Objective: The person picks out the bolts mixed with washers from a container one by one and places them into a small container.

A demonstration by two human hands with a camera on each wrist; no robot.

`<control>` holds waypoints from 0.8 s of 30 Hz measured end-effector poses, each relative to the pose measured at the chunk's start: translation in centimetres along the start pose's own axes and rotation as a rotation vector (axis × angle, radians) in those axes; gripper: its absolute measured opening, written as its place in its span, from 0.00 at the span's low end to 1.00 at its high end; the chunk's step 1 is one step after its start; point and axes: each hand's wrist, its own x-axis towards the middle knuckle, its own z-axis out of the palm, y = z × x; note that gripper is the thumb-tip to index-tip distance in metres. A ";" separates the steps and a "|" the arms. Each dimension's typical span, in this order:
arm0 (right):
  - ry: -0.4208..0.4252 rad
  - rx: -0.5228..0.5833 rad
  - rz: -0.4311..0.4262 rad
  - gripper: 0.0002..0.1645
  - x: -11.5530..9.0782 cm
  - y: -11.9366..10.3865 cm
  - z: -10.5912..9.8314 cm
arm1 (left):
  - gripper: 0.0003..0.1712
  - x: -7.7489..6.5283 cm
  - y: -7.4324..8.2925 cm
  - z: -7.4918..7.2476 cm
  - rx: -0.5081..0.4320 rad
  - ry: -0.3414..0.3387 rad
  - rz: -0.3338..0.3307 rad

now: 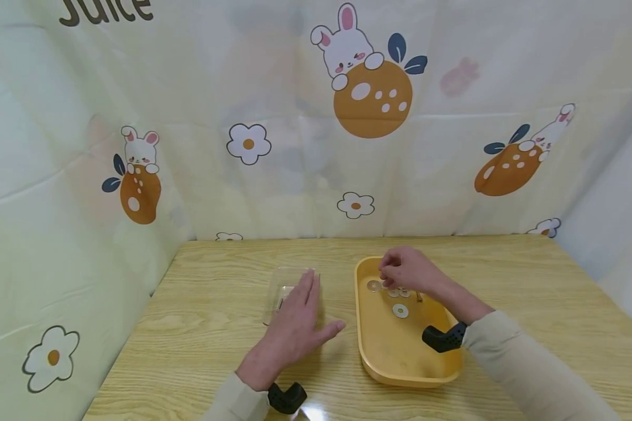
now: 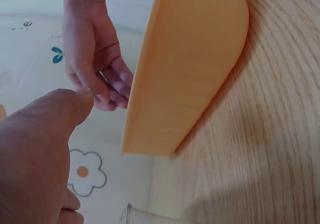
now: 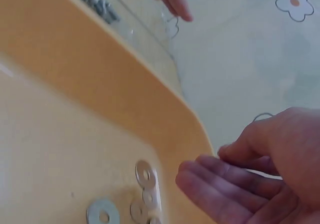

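Observation:
My left hand (image 1: 296, 327), its fingers straight, is over a clear plastic box (image 1: 278, 278) on the table. Small grey metal pieces (image 3: 100, 6), probably screws, show in that box in the right wrist view. My right hand (image 1: 411, 270) hangs over the far end of a yellow tray (image 1: 395, 356). Its thumb and index finger come together; whether a small piece is between them cannot be made out. Below it in the tray lie several flat metal washers (image 3: 103, 212) and a small brass-coloured screw (image 1: 419, 297).
The yellow tray has raised walls and stands right of the plastic box on a wood-grain table (image 1: 205, 304). A printed cloth (image 1: 289, 99) with rabbits and flowers hangs behind the table and along its left side. Each wrist wears a black band (image 1: 287, 399).

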 end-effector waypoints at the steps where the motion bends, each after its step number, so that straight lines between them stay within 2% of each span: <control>1: 0.008 -0.040 -0.001 0.10 -0.1 0.2 -0.2 | 0.59 0.0 0.1 0.0 0.004 -0.004 0.000; 7: 0.058 -0.306 -0.004 0.09 -0.5 1.2 -0.8 | 0.58 0.1 1.0 0.3 -0.009 -0.032 0.009; 11: 0.069 -0.443 0.047 0.09 -0.5 1.7 -0.8 | 0.59 0.3 1.7 0.5 -0.001 -0.062 0.012; 15: 0.050 -0.508 0.120 0.11 -0.6 2.0 -0.6 | 0.59 0.5 2.4 0.9 0.004 -0.087 0.053; 20: 0.062 -0.596 0.119 0.16 -0.6 2.3 0.0 | 0.60 0.6 3.1 1.4 -0.018 -0.120 0.081; 24: 0.071 -0.656 0.127 0.11 -0.5 2.3 0.4 | 0.59 0.6 3.4 1.4 -0.023 -0.121 0.086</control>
